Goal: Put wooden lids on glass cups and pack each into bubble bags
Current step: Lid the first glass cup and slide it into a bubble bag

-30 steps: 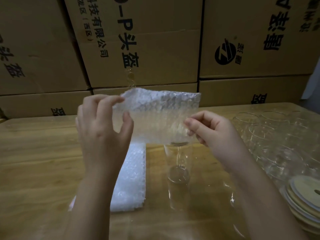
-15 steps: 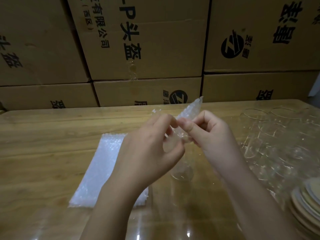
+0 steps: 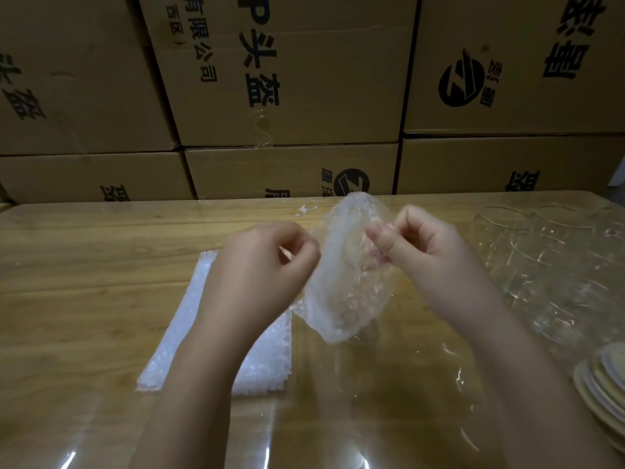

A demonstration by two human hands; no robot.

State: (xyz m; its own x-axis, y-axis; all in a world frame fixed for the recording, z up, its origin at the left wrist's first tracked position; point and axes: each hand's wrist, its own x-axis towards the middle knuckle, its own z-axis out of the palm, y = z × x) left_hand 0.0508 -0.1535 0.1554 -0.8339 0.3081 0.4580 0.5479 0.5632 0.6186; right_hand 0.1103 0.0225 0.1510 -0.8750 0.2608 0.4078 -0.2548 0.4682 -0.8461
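Bubble plastic, clear and crinkled, hangs between both hands at the centre of the frame. It is a single bubble bag (image 3: 345,282), held up off the table with its mouth pulled apart into a loose oval. The left hand (image 3: 267,262) has its fingers curled and pinches the bag's left edge. The right hand (image 3: 422,245) nips the right edge between thumb and bent forefinger, with the other fingers folded into the palm. The bag's lower end droops toward the tabletop.

Under the left forearm, left of centre, a flat stack of bubble bags (image 3: 189,326) lies on the wooden table (image 3: 84,265). At the right edge stands a cluster of empty glass cups (image 3: 541,265), close together and upright. Just below them, in the lower right corner, round wooden lids (image 3: 605,384) sit in an overlapping pile. Brown cardboard boxes (image 3: 304,79) with black printed characters are stacked behind the table and fill the upper half of the frame.
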